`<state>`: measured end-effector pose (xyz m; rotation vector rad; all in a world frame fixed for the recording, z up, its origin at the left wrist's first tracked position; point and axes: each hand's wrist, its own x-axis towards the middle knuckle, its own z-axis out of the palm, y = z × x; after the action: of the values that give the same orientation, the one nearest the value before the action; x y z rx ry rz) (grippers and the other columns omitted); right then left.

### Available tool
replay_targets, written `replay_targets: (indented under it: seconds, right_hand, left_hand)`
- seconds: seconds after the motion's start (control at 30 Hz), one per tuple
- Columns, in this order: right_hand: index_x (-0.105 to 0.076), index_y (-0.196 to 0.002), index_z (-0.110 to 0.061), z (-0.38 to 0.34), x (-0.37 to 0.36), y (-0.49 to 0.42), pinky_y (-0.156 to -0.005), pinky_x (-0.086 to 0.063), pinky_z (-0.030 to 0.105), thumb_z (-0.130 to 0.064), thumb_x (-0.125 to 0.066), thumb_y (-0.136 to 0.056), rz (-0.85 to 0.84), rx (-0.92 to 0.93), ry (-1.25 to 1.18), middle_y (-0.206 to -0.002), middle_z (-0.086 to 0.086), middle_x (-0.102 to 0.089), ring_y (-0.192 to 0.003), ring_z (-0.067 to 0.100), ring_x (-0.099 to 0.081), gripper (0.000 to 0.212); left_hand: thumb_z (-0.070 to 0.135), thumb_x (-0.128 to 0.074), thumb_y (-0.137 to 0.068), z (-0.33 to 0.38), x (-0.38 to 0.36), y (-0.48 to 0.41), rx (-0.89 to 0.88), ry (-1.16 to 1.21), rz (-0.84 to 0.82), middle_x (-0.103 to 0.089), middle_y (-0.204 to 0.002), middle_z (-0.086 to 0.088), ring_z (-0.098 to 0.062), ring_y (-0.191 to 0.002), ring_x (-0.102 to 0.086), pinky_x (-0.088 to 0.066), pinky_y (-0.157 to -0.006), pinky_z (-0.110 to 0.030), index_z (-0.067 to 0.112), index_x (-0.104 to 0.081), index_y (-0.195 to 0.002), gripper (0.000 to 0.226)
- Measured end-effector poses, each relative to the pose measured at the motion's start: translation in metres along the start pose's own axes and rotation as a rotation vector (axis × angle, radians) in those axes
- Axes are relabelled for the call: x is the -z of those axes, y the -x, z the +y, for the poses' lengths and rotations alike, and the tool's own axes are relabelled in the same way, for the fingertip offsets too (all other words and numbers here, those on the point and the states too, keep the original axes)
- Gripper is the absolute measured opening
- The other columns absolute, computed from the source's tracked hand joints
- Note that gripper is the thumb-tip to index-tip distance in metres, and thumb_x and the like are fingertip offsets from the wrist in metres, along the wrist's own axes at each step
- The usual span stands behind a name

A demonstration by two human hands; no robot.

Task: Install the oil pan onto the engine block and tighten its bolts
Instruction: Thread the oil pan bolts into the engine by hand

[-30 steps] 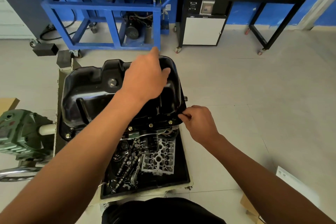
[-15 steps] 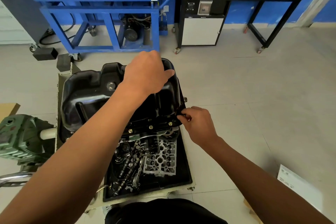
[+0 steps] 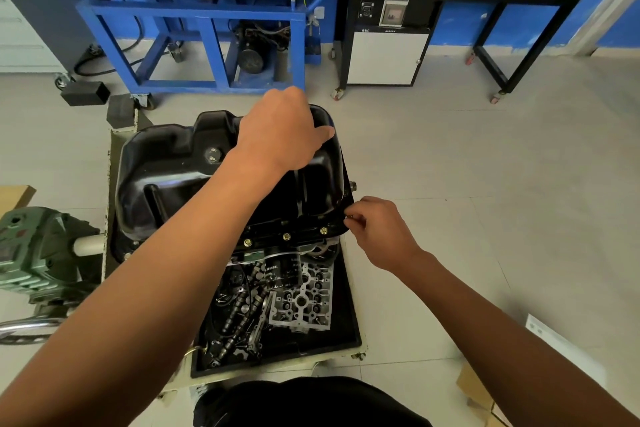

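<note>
Grips the oil pan (image 3: 166, 166) at frame centre, left hand (image 3: 280, 135) curled over its far edge; pinches a bolt (image 3: 347, 217) between right hand (image 3: 377, 232) fingers (image 3: 355, 210) at the lower-right corner of the flange (image 3: 304, 234), just left of them; pan's long axis left-right.

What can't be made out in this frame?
Head view:
- Small item pinched by right hand at oil pan corner: too small, fingers cover it.
- Left hand fingertips on the pan: hidden behind the hand.
- Pan's near-left edge: left forearm covers it.
</note>
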<state>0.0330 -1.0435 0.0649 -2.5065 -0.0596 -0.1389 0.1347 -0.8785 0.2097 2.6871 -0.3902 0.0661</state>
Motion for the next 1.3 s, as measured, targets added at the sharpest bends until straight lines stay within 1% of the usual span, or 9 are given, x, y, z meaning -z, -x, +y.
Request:
replay_targets:
  seconds: [0.1, 0.2, 0.37, 0.53, 0.7, 0.83, 1.0, 1.13, 1.3]
  right_hand:
    - [-0.065, -0.076, -0.011, 0.000, 0.001, -0.002, -0.059, -0.029, 0.024, -0.013, -0.066, -0.093, -0.011, 0.002, 0.043, -0.066, -0.013, -0.042, -0.061, 0.011, -0.042, 0.017]
    - [-0.062, -0.072, -0.013, 0.000, 0.002, -0.004, -0.055, -0.027, 0.022, -0.017, -0.066, -0.093, -0.014, 0.010, 0.076, -0.064, -0.013, -0.041, -0.058, 0.007, -0.040, 0.022]
    - [-0.064, -0.076, -0.008, 0.000, 0.002, -0.006, -0.059, -0.032, 0.028, -0.024, -0.064, -0.096, -0.025, 0.021, 0.134, -0.069, -0.004, -0.050, -0.063, 0.019, -0.046, 0.025]
    - [-0.067, -0.083, -0.006, 0.000, 0.002, -0.003, -0.060, -0.038, 0.032, -0.027, -0.060, -0.098, -0.010, 0.045, 0.165, -0.075, 0.004, -0.058, -0.066, 0.023, -0.051, 0.027]
    - [-0.073, -0.090, -0.005, 0.000, 0.004, -0.001, -0.064, -0.034, 0.026, -0.017, -0.062, -0.097, -0.009, 0.075, 0.095, -0.078, -0.003, -0.053, -0.068, 0.020, -0.051, 0.017]
    - [-0.076, -0.101, -0.006, -0.001, 0.009, -0.002, -0.069, -0.037, 0.024, -0.007, -0.061, -0.096, -0.072, 0.111, 0.075, -0.087, 0.003, -0.059, -0.073, 0.016, -0.051, 0.016]
    - [-0.077, -0.107, -0.009, -0.003, 0.017, -0.009, -0.076, -0.044, 0.026, -0.007, -0.061, -0.096, -0.166, 0.118, 0.093, -0.097, 0.008, -0.065, -0.085, 0.021, -0.060, 0.020]
    - [-0.077, -0.109, -0.012, -0.003, 0.022, -0.016, -0.079, -0.050, 0.034, -0.003, -0.060, -0.095, -0.250, 0.123, 0.106, -0.099, 0.009, -0.065, -0.088, 0.023, -0.062, 0.024]
    - [-0.077, -0.109, -0.012, 0.000, 0.025, -0.023, -0.079, -0.047, 0.025, -0.003, -0.063, -0.094, -0.299, 0.133, 0.097, -0.099, 0.007, -0.066, -0.088, 0.019, -0.061, 0.023]
  left_hand:
    - [0.051, -0.072, -0.086, 0.000, 0.000, 0.000, 0.009, 0.013, 0.004, -0.052, -0.072, -0.003, -0.017, -0.059, -0.050, -0.032, -0.047, -0.029, 0.013, -0.046, -0.075, 0.047]
    - [0.051, -0.073, -0.086, 0.000, 0.000, -0.001, 0.019, 0.016, 0.002, -0.053, -0.074, -0.004, -0.017, -0.059, -0.049, -0.031, -0.047, -0.029, 0.015, -0.043, -0.072, 0.049]
    - [0.051, -0.073, -0.086, 0.002, -0.001, -0.003, 0.042, 0.012, 0.018, -0.047, -0.076, -0.004, -0.016, -0.058, -0.046, -0.029, -0.048, -0.030, 0.017, -0.037, -0.069, 0.052]
    - [0.053, -0.072, -0.086, 0.002, -0.003, -0.003, 0.048, -0.002, 0.044, -0.054, -0.088, -0.009, -0.015, -0.059, -0.045, -0.028, -0.046, -0.029, 0.018, -0.037, -0.070, 0.052]
    - [0.053, -0.071, -0.086, 0.001, -0.005, -0.002, 0.034, -0.008, 0.065, -0.054, -0.085, -0.008, -0.021, -0.064, -0.049, -0.027, -0.047, -0.029, 0.016, -0.042, -0.072, 0.050]
    - [0.053, -0.072, -0.086, 0.000, -0.006, -0.003, 0.031, 0.001, 0.062, -0.052, -0.078, -0.005, -0.015, -0.059, -0.045, -0.028, -0.046, -0.029, 0.017, -0.041, -0.069, 0.051]
    - [0.051, -0.073, -0.085, 0.001, -0.005, -0.005, 0.040, 0.020, 0.054, -0.047, -0.071, -0.002, -0.016, -0.059, -0.046, -0.028, -0.047, -0.029, 0.015, -0.042, -0.068, 0.051]
    - [0.051, -0.074, -0.085, 0.001, -0.003, -0.006, 0.043, 0.026, 0.046, -0.048, -0.070, -0.003, -0.016, -0.058, -0.048, -0.030, -0.047, -0.029, 0.015, -0.042, -0.068, 0.051]
    - [0.051, -0.074, -0.085, 0.003, -0.004, -0.006, 0.058, 0.032, 0.053, -0.047, -0.070, -0.003, -0.017, -0.058, -0.048, -0.030, -0.047, -0.029, 0.015, -0.040, -0.068, 0.052]
